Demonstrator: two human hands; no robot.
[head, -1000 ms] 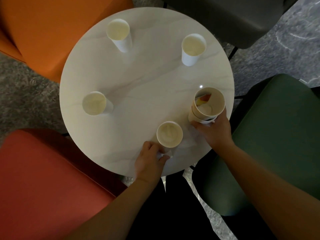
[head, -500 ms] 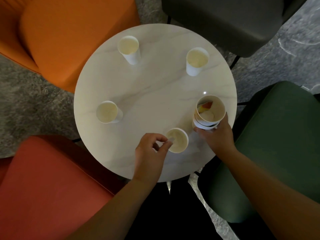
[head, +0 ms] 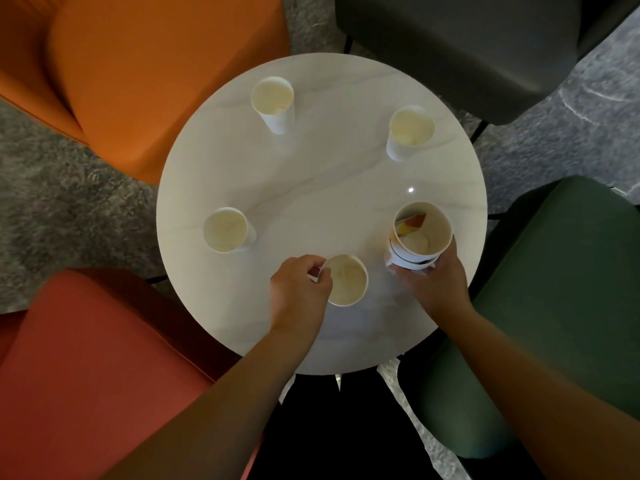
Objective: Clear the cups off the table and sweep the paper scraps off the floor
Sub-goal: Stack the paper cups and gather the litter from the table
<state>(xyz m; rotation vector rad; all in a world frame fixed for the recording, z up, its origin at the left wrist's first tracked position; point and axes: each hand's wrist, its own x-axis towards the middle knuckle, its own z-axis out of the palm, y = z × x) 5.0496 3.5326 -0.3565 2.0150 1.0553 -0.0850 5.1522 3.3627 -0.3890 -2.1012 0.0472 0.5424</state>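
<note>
Left hand [head: 299, 289] has closed its fingers [head: 317, 268] on near cup [head: 346, 280].

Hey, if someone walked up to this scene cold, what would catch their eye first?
Probably the round white table ringed by colourful chairs, with single paper cups dotted round it. At its near edge the left hand grips one paper cup by the rim, while the right hand holds a stack of cups with coloured scraps inside.

Lounge/café spot: round marble table [head: 311, 188] w/ colourful armchairs [head: 156, 81], paper cups [head: 273, 102]
</note>
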